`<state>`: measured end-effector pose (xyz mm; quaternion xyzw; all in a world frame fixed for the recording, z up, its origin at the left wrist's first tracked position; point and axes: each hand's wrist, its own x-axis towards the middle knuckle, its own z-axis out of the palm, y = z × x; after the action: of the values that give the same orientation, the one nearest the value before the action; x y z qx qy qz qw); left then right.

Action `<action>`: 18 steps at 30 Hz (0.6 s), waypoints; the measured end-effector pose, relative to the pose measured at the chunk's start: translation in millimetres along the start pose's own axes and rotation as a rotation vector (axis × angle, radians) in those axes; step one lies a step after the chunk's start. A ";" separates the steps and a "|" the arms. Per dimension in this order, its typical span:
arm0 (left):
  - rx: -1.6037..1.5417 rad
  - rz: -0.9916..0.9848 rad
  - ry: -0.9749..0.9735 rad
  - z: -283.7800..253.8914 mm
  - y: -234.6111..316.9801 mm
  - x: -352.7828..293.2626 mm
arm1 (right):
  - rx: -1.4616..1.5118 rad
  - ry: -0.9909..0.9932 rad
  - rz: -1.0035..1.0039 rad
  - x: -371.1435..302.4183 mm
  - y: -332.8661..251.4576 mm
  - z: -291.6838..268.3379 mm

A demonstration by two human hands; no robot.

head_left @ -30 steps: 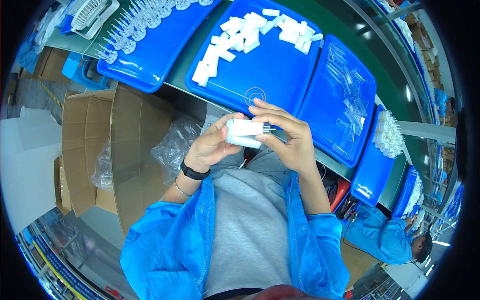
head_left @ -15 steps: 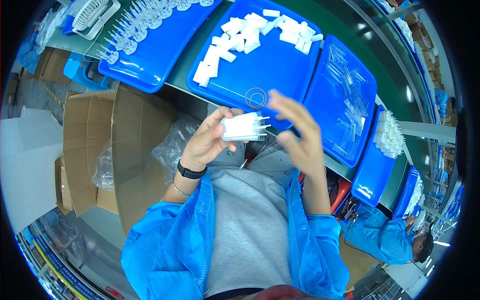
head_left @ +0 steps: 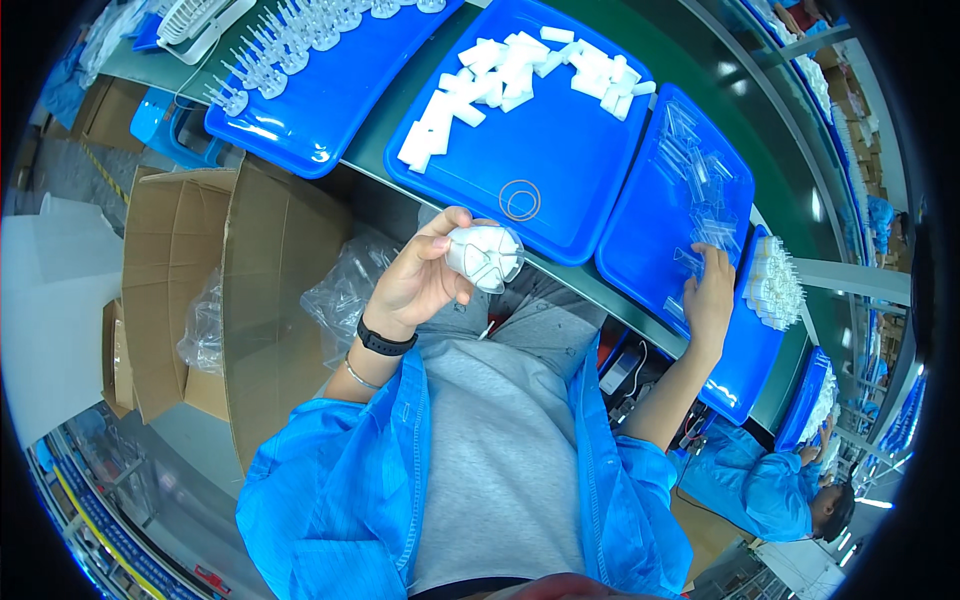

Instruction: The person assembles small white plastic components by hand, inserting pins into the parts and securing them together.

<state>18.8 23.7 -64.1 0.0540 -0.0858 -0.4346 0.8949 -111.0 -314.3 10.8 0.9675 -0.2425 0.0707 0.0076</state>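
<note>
My left hand (head_left: 422,272) is closed round a round assembly (head_left: 486,256) of white blocks with clear plastic dividers. Its end, split into wedges, faces up and to the right. Off to the right, my right hand (head_left: 710,298) reaches over a blue tray (head_left: 640,262) of clear plastic pieces (head_left: 708,195). Its fingertips are at the near pieces, with thumb and forefinger apart. Two thin rings (head_left: 519,201) lie at the front of the middle blue tray (head_left: 480,180), and loose white blocks (head_left: 500,70) are heaped at its back.
At the far left, a blue tray (head_left: 290,150) bears rows of clear stemmed parts (head_left: 290,50). White thin-stemmed parts (head_left: 775,280) fill the tray on the right. An opened cardboard box (head_left: 285,290) stands beside my left arm. A co-worker in blue (head_left: 770,485) sits further right.
My right hand has moved away from the assembly to the right, over the clear pieces. My left hand has turned the assembly so its wedged end shows; the white sticks no longer jut out.
</note>
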 end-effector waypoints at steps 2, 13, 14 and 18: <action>-0.008 0.001 -0.007 0.4 -0.6 0.9 | -0.001 0.003 -0.021 0.2 6.5 5.8; 0.227 0.047 0.036 16.0 -3.8 5.1 | 0.989 0.120 -0.164 1.7 -59.3 -14.7; 0.225 0.030 0.035 18.6 -4.4 7.5 | 1.251 0.153 -0.194 -1.7 -67.4 -10.9; 0.433 0.043 0.113 26.7 -5.8 4.7 | 1.737 0.011 -0.374 -13.9 -115.5 -32.3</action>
<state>11.8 15.8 -38.4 0.2672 -0.1279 -0.3831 0.8749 -73.1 -204.4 43.0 0.6551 0.0587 0.2321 -0.7166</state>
